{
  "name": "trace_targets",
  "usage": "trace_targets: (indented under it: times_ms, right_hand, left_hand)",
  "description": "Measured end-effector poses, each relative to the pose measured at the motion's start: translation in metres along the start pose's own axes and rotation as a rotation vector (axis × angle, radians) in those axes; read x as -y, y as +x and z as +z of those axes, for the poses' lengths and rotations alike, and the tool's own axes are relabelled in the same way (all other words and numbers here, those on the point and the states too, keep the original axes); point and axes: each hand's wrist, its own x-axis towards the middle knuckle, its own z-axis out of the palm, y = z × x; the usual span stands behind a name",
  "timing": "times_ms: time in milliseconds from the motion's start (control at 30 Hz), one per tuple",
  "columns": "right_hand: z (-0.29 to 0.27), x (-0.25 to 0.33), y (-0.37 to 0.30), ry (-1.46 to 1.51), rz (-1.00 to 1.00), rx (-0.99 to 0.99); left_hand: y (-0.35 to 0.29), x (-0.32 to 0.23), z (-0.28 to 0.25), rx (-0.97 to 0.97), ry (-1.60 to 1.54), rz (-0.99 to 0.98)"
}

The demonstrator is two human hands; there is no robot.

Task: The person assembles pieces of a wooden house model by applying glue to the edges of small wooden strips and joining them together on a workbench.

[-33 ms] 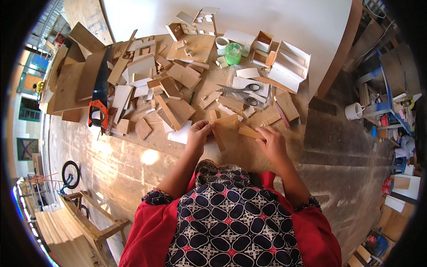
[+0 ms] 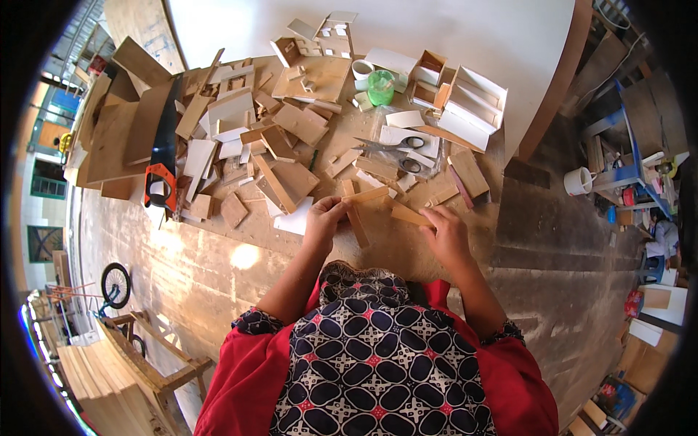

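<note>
Near the table's front edge, my left hand [image 2: 324, 222] pinches a short, pale wooden strip [image 2: 372, 195] that points to the right. A second wooden strip [image 2: 358, 227] crosses beneath it, slanting toward me; whether my fingers also hold this one I cannot tell. My right hand [image 2: 445, 234] grips the right end of another thin wooden strip [image 2: 408, 214] between thumb and fingers. That strip's free end points up and left, close to the tip of the left-hand piece. Beyond my hands lie a pair of scissors [image 2: 389, 147] and a wood block [image 2: 469, 174].
Wood offcuts [image 2: 302, 123] are heaped across the table's left and middle. A handsaw with an orange handle [image 2: 160, 187] leans at the left. Toward the back are a green plastic cup [image 2: 380, 88], a tape roll [image 2: 362, 70] and a white open box [image 2: 474, 100].
The strip in my right hand has turned slightly, so its outline looks narrower. My left hand and its strip look unmoved.
</note>
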Motion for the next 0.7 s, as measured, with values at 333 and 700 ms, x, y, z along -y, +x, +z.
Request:
trace_targets:
  times_ms: [333,700]
  right_hand:
    - [-0.001,0.029,0.002,0.196,0.017,-0.055]
    - [0.016,0.022,0.002,0.123,-0.215,0.152]
  left_hand:
    - [-0.007,-0.004,0.012,-0.008,-0.072,-0.045]
    - [-0.01,-0.005,0.014,0.055,0.055,-0.047]
